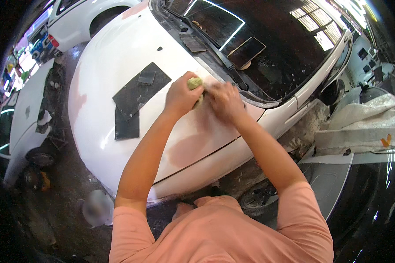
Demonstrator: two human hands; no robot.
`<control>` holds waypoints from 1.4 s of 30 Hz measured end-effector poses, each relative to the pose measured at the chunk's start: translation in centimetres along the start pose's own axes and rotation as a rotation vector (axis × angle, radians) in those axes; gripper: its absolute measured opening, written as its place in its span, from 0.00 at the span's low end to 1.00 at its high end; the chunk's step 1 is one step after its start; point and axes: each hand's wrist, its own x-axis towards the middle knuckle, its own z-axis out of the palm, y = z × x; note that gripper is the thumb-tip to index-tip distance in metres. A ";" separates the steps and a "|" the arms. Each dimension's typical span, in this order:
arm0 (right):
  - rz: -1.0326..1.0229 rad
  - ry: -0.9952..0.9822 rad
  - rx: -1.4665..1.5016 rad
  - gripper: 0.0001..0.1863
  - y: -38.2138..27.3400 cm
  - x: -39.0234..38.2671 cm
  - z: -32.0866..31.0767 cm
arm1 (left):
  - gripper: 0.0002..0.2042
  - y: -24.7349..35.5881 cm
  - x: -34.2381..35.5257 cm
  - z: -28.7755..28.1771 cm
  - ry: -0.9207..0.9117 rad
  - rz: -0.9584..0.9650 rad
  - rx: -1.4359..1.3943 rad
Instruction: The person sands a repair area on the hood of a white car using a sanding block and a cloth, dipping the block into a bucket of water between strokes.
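On the white car hood, my left hand grips a yellow-green sponge or wadded cloth near the base of the windscreen. My right hand is just to its right, over a pinkish sanded patch, its curled fingers blurred by movement, so I cannot tell what they hold. Dark grey sheets, apparently sandpaper, lie overlapping on the hood left of my hands, with a small square piece on top. A phone rests at the windscreen on a light object.
Another white vehicle stands at the upper left and a white car part or car at the left. A crumpled pale sheet and grey panels sit to the right. Below the hood, the floor is dark.
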 end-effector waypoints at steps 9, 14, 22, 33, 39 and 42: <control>-0.075 -0.118 0.026 0.19 -4.8 -4.5 -1.5 | 0.17 -7.6 -9.6 -3.0 0.336 0.024 0.296; 0.015 -0.036 -0.061 0.16 0.4 4.3 1.3 | 0.21 -6.8 -9.7 -1.0 0.371 0.098 0.307; -0.187 -0.122 0.062 0.21 -3.2 -3.3 -0.8 | 0.22 -8.5 -10.2 -2.2 0.407 0.101 0.306; -0.217 -0.226 0.053 0.22 -5.2 -5.2 -2.0 | 0.24 -8.4 -10.6 -2.6 0.397 0.050 0.266; -0.103 -0.149 -0.063 0.20 -0.4 5.0 1.2 | 0.25 -7.6 -10.4 -1.7 0.367 0.057 0.262; -0.213 -0.092 0.044 0.22 -0.6 0.5 1.7 | 0.24 -7.9 -10.5 -2.2 0.363 0.021 0.269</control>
